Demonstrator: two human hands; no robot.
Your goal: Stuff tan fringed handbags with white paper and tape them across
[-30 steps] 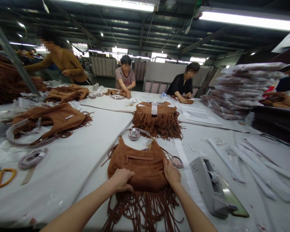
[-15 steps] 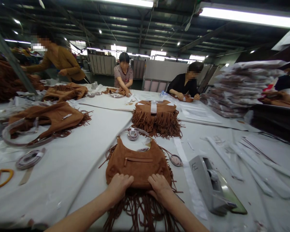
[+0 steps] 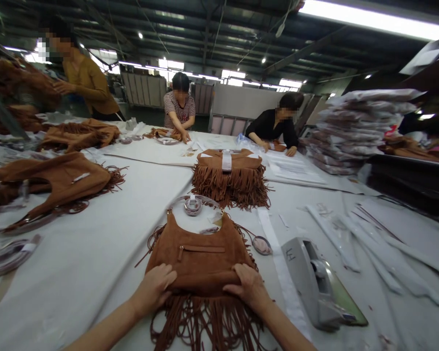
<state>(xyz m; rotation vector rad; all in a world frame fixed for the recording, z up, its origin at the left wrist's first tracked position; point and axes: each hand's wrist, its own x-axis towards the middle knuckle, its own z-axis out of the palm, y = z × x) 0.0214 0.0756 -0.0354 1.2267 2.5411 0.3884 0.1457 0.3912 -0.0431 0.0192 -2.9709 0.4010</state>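
A brown suede fringed handbag (image 3: 205, 239) lies flat on the white-covered table in front of me, its zip pocket facing up and its fringe spreading towards me. My left hand (image 3: 154, 287) grips the bag's lower left edge, fingers curled over the suede. At the lower right edge, my right hand (image 3: 249, 286) pinches the bag with the thumb below and fingers on top. The wrapped strap handle (image 3: 204, 199) arches away from me, with a coiled wrapped strap (image 3: 193, 205) inside its loop. A small round tag-like piece (image 3: 262, 245) rests beside the bag's right side.
A grey tape dispenser (image 3: 310, 282) stands to the right, near plastic-wrapped strips (image 3: 336, 239). Beyond my bag sits a fringed bag stack (image 3: 229, 175). Another brown bag (image 3: 73, 178) lies left. Wrapped packages (image 3: 358, 131) are piled at the back right. Several co-workers handle bags across the table.
My hands have moved apart along the bag's lower edge, which now looks wider and stretched. The view has shifted right, so the scissors have left the picture. The co-worker at left has lifted brown material.
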